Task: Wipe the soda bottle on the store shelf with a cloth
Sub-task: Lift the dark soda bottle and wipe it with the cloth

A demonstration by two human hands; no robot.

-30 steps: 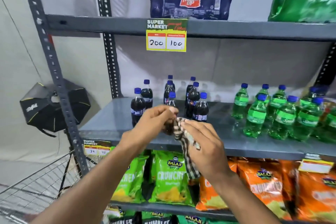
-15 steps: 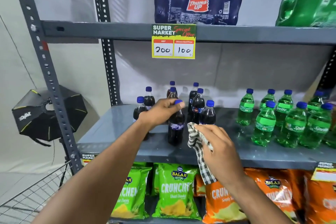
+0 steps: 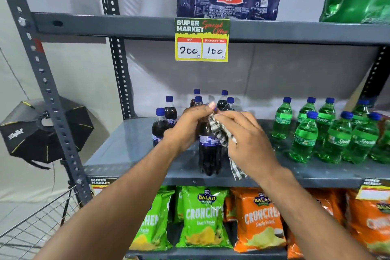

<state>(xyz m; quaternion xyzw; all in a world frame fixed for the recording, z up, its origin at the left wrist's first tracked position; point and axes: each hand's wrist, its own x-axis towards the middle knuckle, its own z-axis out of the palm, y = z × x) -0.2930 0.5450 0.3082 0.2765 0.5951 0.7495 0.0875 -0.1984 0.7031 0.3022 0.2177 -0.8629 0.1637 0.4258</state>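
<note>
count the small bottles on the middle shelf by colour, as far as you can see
dark cola bottles: 7, counting the held bottle in the left hand
green bottles: 7
total: 14 in view; the right hand with the cloth and the picture's edge may hide more

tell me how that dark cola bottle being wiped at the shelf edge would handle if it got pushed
The dark cola bottle looks full, so probably heavy for its size. It is tall and narrow and stands near the front edge of the shelf, so a sideways push could tip it off. The left hand steadies its upper part while the right hand presses the checked cloth on.
</note>
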